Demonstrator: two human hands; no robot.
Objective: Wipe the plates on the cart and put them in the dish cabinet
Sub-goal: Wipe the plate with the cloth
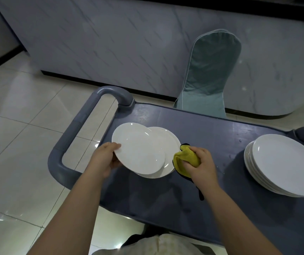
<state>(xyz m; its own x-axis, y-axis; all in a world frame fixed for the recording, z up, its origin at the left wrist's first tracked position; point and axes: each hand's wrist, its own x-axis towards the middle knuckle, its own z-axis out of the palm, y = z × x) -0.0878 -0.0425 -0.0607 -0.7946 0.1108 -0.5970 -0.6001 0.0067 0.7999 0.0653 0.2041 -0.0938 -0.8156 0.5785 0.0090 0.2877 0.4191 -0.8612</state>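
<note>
My left hand [109, 159] grips the near-left rim of a white plate [138, 147], holding it tilted above another white plate [169, 142] that lies on the grey cart top [211, 133]. My right hand [201, 165] is closed around a bunched yellow cloth [185, 157] with a dark edge, just right of the two plates and touching the lower one's rim. A stack of several white plates [283, 164] sits on the cart at the right.
The cart's grey looped handle [77, 129] sticks out to the left over a pale tiled floor [22, 126]. Behind the cart stands a chair with a teal cover [211, 70] against a marbled grey counter front [120, 43].
</note>
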